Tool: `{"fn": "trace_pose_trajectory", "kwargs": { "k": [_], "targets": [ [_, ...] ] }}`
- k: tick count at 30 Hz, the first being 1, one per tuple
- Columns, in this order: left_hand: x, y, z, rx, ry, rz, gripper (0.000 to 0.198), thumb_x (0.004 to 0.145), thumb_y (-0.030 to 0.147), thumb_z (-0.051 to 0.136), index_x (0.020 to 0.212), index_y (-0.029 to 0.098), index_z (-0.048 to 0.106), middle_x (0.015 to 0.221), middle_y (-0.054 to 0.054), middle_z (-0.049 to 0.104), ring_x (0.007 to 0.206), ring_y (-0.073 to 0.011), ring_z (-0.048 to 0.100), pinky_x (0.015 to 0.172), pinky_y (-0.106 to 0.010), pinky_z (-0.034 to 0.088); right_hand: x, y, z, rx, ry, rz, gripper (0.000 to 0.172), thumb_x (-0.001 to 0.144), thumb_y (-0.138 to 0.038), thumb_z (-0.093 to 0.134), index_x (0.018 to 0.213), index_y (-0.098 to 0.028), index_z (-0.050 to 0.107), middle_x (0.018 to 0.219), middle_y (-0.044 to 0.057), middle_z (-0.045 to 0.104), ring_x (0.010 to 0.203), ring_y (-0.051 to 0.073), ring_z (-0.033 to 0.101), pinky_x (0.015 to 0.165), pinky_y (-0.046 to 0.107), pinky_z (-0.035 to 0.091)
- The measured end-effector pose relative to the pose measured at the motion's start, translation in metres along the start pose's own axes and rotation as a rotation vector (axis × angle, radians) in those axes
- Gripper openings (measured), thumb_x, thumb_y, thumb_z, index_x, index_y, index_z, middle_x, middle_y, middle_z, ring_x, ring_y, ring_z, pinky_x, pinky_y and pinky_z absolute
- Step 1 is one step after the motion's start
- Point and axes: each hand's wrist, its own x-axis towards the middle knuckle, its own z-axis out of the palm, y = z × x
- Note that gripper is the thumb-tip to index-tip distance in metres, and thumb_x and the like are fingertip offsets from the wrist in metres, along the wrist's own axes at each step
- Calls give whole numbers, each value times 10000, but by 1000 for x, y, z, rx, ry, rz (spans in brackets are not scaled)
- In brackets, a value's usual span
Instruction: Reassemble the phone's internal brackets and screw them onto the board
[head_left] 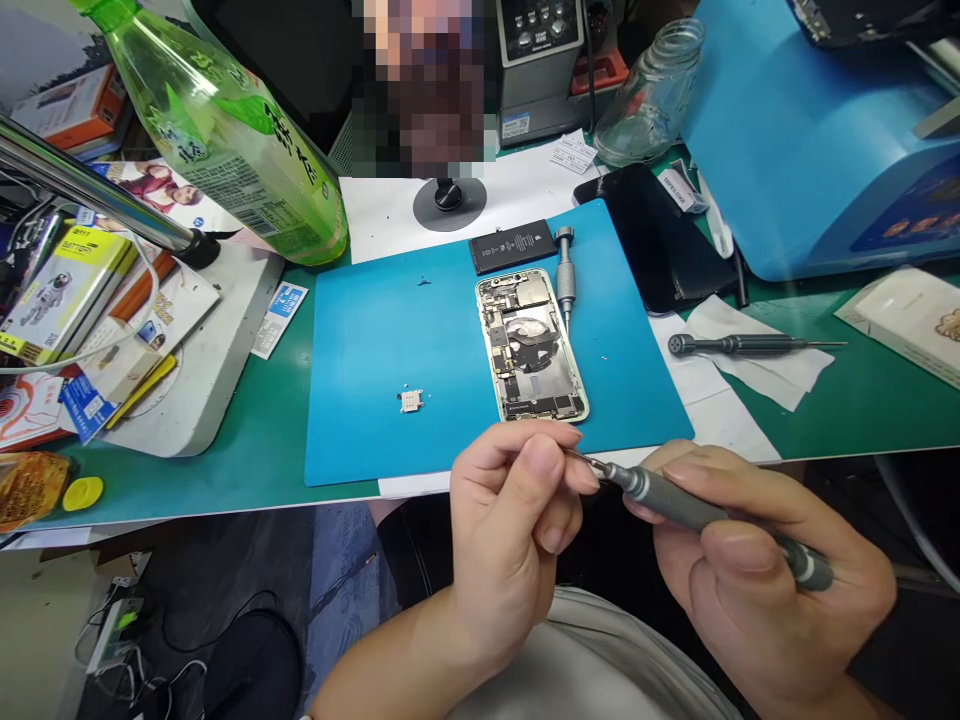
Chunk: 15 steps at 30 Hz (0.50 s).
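An opened phone (pixel 531 345) with its insides exposed lies on a blue mat (pixel 390 370). A black battery (pixel 512 246) lies just beyond it. My right hand (pixel 757 560) grips a grey precision screwdriver (pixel 705 513) in front of the table edge. My left hand (pixel 517 505) pinches at the screwdriver's tip with thumb and forefinger. What sits between those fingers is too small to see. A small white part (pixel 410 401) rests on the mat to the left of the phone.
A silver screwdriver (pixel 565 275) lies beside the phone, a black one (pixel 750 345) on white paper to the right. A green bottle (pixel 225 130), glass jar (pixel 652 95), dark phone screen (pixel 652 245), blue machine (pixel 817 140) and boxes (pixel 67 290) ring the mat.
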Motion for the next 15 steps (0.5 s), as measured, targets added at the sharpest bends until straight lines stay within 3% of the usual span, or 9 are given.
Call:
{"fn": "trace_pose_trajectory", "kwargs": {
  "k": [7, 12, 15],
  "targets": [
    [4, 3, -1, -2, -38, 13, 156, 911, 395, 879, 942, 243, 892, 714, 2, 766, 411, 5, 377, 423, -97, 382, 0, 0, 2, 1, -4, 36, 164, 938, -460, 809, 1072, -378, 858, 781, 17, 742, 719, 148, 704, 636, 279, 626],
    [3, 3, -2, 35, -46, 19, 264, 992, 450, 745, 1010, 238, 901, 782, -20, 780, 430, -16, 392, 420, -138, 376, 6, -4, 7, 42, -3, 72, 153, 920, -484, 823, 1013, -369, 864, 707, 16, 704, 658, 129, 667, 603, 257, 603],
    [0, 12, -12, 261, -89, 163, 301, 1069, 453, 649, 1170, 274, 869, 899, -22, 791, 480, -32, 432, 461, -176, 387, 14, -6, 3, 75, 25, 91, 171, 887, -501, 850, 988, -363, 858, 732, 18, 715, 661, 133, 674, 593, 259, 598]
  ]
}}
